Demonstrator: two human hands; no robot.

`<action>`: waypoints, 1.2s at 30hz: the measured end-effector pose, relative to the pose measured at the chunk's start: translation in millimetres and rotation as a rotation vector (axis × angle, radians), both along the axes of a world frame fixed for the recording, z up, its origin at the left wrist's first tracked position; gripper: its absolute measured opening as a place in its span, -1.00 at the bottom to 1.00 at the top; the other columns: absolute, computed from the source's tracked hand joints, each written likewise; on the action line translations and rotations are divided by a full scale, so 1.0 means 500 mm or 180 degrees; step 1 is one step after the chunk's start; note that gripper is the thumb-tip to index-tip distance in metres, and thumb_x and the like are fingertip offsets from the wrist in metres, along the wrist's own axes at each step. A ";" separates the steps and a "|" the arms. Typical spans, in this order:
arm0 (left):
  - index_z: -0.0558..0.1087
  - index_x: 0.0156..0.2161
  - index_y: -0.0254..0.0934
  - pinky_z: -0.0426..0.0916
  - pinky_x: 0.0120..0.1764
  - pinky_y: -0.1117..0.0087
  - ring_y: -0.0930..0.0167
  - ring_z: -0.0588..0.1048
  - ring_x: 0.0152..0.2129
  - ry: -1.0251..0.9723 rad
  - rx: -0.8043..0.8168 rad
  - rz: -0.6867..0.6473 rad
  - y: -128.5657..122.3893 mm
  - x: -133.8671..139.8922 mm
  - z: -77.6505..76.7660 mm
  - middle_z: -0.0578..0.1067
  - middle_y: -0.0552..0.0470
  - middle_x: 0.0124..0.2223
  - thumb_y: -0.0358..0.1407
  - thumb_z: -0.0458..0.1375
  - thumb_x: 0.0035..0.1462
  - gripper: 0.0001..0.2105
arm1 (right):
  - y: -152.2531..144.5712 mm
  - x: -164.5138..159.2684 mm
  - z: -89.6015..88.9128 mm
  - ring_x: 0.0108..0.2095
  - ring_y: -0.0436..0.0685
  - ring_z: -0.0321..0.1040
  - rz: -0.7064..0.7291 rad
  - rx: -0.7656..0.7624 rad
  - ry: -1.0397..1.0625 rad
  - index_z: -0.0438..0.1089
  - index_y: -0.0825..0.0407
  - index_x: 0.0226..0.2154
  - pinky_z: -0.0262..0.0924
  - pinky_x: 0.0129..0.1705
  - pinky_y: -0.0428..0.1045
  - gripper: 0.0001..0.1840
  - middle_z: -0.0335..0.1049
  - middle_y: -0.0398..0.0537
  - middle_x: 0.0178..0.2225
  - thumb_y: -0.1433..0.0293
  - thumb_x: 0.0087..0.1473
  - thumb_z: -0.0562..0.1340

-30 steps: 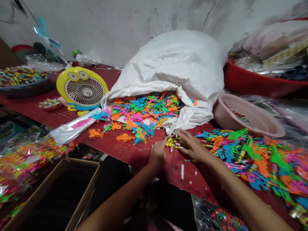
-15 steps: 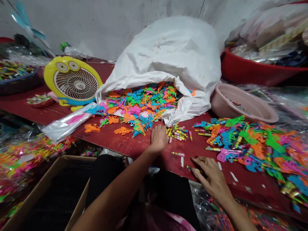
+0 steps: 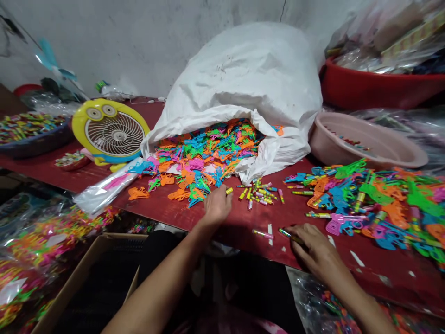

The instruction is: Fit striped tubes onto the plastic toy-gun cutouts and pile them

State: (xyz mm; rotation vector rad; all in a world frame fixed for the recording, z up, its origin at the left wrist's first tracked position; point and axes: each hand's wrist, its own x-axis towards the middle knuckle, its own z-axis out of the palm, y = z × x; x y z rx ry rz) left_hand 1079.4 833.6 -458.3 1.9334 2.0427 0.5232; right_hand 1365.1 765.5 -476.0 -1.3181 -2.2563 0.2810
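Observation:
My left hand is closed at the table's front, beside the mouth of a white sack; a small yellow tube pokes out between thumb and fingers. Flat plastic toy guns in orange, green, blue and pink spill from that sack. A loose cluster of small printed tubes lies just right of this hand. My right hand rests low near the edge, fingers closed on a dark-and-yellow tube. One pink-and-yellow tube lies alone between the hands.
Toy guns with tubes form a heap at right. Behind it stand a pink basin and a red tub. A yellow fan and clear plastic bags are at left. A cardboard box stands below the edge.
My left hand has shifted left from the tube cluster, with a yellow tube now showing in it. My right hand's fingers have drawn in around the tube. The view has turned slightly.

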 end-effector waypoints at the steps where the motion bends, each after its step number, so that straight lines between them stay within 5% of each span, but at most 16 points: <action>1: 0.39 -0.02 -0.22 0.30 -0.19 0.29 0.25 0.48 -0.20 -0.0101 0.0104 -0.0094 -0.020 0.005 0.001 0.54 -0.08 -0.17 -0.18 -0.08 0.32 -0.72 | 0.003 -0.002 -0.001 -0.29 0.16 0.31 -0.0059 -0.0008 0.0050 0.42 -0.04 -0.13 0.23 -0.27 0.05 -0.77 0.37 -0.01 -0.32 0.34 0.19 0.11; 8: 0.37 0.05 -0.14 0.22 -0.19 0.23 0.25 0.35 -0.21 0.0245 0.0491 -0.1654 -0.147 0.096 -0.024 0.44 -0.06 -0.10 -0.25 -0.04 0.31 -0.73 | 0.010 -0.040 -0.011 -0.23 0.15 0.33 -0.0612 -0.0026 0.0636 0.43 -0.05 -0.08 0.25 -0.21 0.06 -0.72 0.38 -0.02 -0.27 0.29 0.18 0.13; 16: 0.39 -0.21 -0.26 0.21 -0.24 0.24 0.27 0.32 -0.28 0.0343 0.0547 -0.1786 -0.107 0.124 -0.037 0.41 -0.05 -0.24 -0.37 -0.05 0.29 -0.83 | 0.002 -0.032 -0.022 -0.16 0.12 0.36 -0.1060 -0.0340 0.1123 0.42 -0.07 0.01 0.25 -0.10 0.03 -0.62 0.40 -0.04 -0.16 0.19 0.17 0.19; 20: 0.37 -0.31 -0.28 0.23 -0.22 0.31 0.31 0.35 -0.27 -0.0689 0.0362 -0.1311 -0.092 0.109 -0.041 0.41 -0.06 -0.25 -0.33 -0.07 0.31 -0.79 | 0.006 -0.044 -0.018 -0.17 0.12 0.39 -0.1046 -0.0602 0.1411 0.38 -0.06 0.06 0.27 -0.11 0.04 -0.56 0.41 -0.02 -0.11 0.18 0.15 0.20; 24: 0.31 -0.36 -0.29 0.22 -0.36 0.41 0.43 0.32 -0.47 -0.2850 -0.0250 -0.0686 -0.087 0.084 -0.033 0.36 0.04 -0.42 -0.23 -0.04 0.27 -0.77 | 0.019 -0.082 -0.002 -0.09 0.15 0.38 -0.0677 -0.0727 0.1550 0.44 -0.06 -0.01 0.25 -0.01 0.06 -0.62 0.43 0.00 -0.08 0.22 0.12 0.21; 27: 0.35 -0.33 -0.33 0.16 -0.46 0.45 0.48 0.28 -0.60 -0.4103 -0.0960 -0.0576 -0.092 0.067 -0.020 0.33 0.09 -0.53 -0.13 0.00 0.22 -0.72 | 0.032 -0.119 0.006 -0.16 0.14 0.41 -0.0504 -0.0911 0.1797 0.49 -0.03 -0.12 0.30 -0.12 0.03 -0.69 0.45 0.02 -0.13 0.22 0.11 0.20; 31: 0.36 -0.36 -0.37 0.13 -0.48 0.49 0.53 0.28 -0.62 -0.4742 -0.0952 -0.0505 -0.099 0.052 -0.012 0.37 0.08 -0.51 -0.11 0.13 0.12 -0.70 | 0.041 -0.158 0.022 -0.38 0.07 0.38 -0.0538 -0.1350 0.2161 0.44 0.01 -0.05 0.26 -0.40 -0.06 -0.58 0.46 -0.02 -0.27 0.17 0.07 0.24; 36: 0.38 -0.15 -0.41 0.14 -0.47 0.50 0.54 0.29 -0.59 -0.4946 -0.0598 -0.0219 -0.094 0.047 -0.027 0.42 0.06 -0.42 -0.18 0.16 0.09 -0.69 | 0.050 -0.176 0.061 -0.42 0.02 0.31 -0.0237 -0.1771 0.2098 0.39 0.06 0.02 0.20 -0.43 -0.09 -0.50 0.42 -0.06 -0.33 0.13 0.09 0.23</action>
